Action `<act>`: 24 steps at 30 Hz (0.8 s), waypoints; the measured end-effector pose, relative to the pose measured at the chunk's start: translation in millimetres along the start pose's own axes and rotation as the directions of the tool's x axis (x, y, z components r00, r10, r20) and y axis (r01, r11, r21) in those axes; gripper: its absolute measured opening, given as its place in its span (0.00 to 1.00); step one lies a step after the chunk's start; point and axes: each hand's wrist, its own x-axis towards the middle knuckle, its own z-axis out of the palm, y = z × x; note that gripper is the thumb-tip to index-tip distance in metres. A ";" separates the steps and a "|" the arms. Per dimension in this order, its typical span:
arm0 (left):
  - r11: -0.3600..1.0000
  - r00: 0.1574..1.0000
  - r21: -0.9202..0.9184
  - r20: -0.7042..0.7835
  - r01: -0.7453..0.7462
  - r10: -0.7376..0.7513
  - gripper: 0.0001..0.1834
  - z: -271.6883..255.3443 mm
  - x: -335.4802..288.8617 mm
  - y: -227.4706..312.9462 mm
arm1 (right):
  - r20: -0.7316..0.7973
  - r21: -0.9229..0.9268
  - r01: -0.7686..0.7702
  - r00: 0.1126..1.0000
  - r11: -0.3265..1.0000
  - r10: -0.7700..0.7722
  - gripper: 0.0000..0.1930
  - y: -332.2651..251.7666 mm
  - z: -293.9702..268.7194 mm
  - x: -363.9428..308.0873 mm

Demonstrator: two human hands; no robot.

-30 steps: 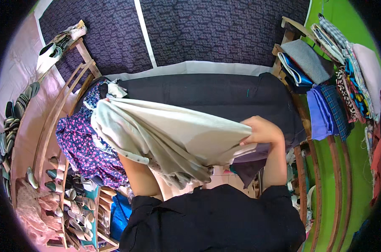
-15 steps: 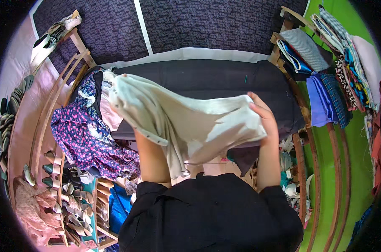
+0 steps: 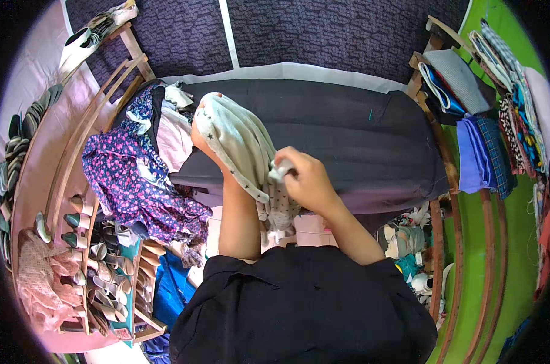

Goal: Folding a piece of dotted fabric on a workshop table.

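A cream garment (image 3: 241, 136) with small dark stars hangs in folds over the near side of a table covered in black cloth (image 3: 335, 121). My left hand (image 3: 198, 134) holds it up by its far left end, and the cloth covers most of the fingers. Closed at the garment's right side, my right hand (image 3: 308, 179) pinches a bunched pale bit of the fabric. The lower part of the garment dangles past the table's near edge, in front of my black shirt (image 3: 305, 303).
A heap of clothes with a purple floral garment (image 3: 147, 200) lies at the table's left end. Wooden racks hold shoes (image 3: 108, 291) at lower left. Folded fabrics (image 3: 472, 151) hang on a wooden rack at right. A dark patterned curtain (image 3: 317, 36) closes the far side.
The garment was stretched wide between both hands. My right hand has moved left and inward, and the cloth now hangs gathered. The whole view has shifted slightly.
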 end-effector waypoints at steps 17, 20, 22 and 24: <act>0.954 0.996 0.290 0.056 -0.076 0.063 0.09 8.7 -12.7 -8.3 | 0.063 0.376 -0.178 0.984 0.909 0.167 0.12 -16.6 28.3 -28.1; 0.949 0.971 0.316 0.227 0.004 -0.080 0.08 -8.1 -7.8 3.5 | 0.119 0.574 -0.262 0.964 0.776 0.237 0.08 -11.4 28.1 -39.4; 0.876 0.881 0.440 0.312 0.199 -0.357 0.10 -35.0 4.3 25.2 | 0.055 0.697 -0.320 0.916 0.641 0.398 0.04 4.7 3.3 -48.8; 0.739 0.695 0.647 0.444 0.188 -0.565 0.13 -84.2 29.0 43.0 | -0.011 0.645 -0.468 0.785 0.604 0.620 0.05 10.9 -42.6 -61.1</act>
